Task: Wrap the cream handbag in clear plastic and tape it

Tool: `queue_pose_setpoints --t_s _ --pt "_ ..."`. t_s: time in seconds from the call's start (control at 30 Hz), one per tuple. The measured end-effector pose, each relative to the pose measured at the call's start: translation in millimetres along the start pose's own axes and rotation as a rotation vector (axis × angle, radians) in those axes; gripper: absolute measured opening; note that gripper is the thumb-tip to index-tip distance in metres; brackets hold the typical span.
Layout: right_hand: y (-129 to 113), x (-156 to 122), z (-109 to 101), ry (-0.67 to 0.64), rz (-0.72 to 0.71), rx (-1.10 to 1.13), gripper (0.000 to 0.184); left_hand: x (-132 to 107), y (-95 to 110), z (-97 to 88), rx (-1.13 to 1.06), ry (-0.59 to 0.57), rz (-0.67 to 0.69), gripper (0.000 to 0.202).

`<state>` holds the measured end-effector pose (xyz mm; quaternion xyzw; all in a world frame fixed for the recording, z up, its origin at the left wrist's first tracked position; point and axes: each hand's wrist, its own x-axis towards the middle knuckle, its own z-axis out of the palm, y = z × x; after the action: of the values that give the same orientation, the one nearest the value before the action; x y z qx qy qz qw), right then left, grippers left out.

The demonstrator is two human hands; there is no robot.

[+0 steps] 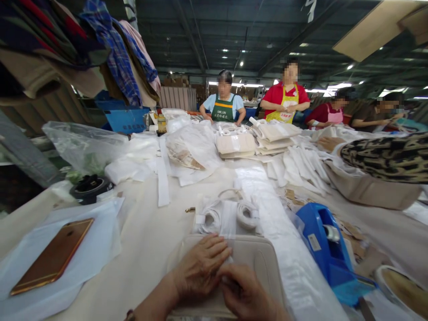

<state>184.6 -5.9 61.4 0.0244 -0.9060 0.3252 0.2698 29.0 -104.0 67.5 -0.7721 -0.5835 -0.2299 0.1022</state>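
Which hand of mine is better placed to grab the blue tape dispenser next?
Likely the right hand: it's nearer the blue tape dispenser, while the left hand lies across the beige bag.

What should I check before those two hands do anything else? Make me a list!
1. Left hand resting on the flat, beige, round-cornered bag: ok.
2. Right hand gripping something small: cannot tell; its curled fingers hide it.
3. Coiled white straps beyond the bag clear of both palms: ok.
4. Blue plastic tape dispenser apart from the hands: ok, it's to their right.
5. Shiny copper-coloured phone off the bag: ok, it's on white sheets.
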Motion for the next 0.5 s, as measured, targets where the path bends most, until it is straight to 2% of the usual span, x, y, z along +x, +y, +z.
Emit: queue_pose_setpoints --t_s 0.07,0.13,0.23,0.3,0.37,0.5 --pt "-2 -9 1 -0.016 0.027 -0.028 0.021 -2 -2 6.2 0.022 0.040 0.015 0.033" --pt "-4 -24 9 -0.011 -0.013 -0.083 0.022 -4 -4 11.4 0.036 0.074 0.044 0.030" --pt "-8 -50 26 0.048 -0.223 -0.206 0.017 -5 -6 13.9 0.060 0.110 0.091 0.034" --pt "-12 -61 34 0.025 -0.326 -0.272 0.018 -6 -7 12.8 0.069 0.108 0.107 0.036" --pt "-17 -64 37 0.000 -0.346 -0.312 0.021 -6 -7 11.2 0.074 0.100 0.110 0.036" --pt "-17 -63 38 0.104 -0.320 -0.392 0.028 -6 -6 10.2 0.084 0.093 0.096 0.038"
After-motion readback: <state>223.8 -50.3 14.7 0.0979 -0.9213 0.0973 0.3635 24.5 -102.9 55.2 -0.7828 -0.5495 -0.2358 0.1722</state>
